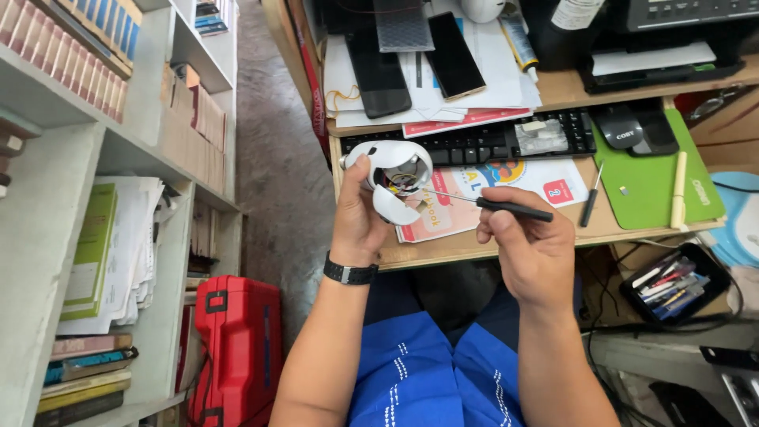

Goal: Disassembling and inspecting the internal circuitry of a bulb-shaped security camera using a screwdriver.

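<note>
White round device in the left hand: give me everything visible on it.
The white round device is a glossy plastic shell, roughly spherical, opened up: a domed upper part and a curved lower piece hanging beneath it, with a dark cavity between showing coloured wires and small parts. The left hand grips it from its left side and behind, holding it in the air in front of the desk edge. The thin shaft of a black-handled screwdriver, held in the right hand, reaches into the opening. What kind of device it is cannot be told.

Left hand (357, 225) is gripping opened white casing (393, 175); right hand (528, 247) is holding screwdriver (490, 205), tip sitting inside casing among wires, above desk (474, 247).
</note>
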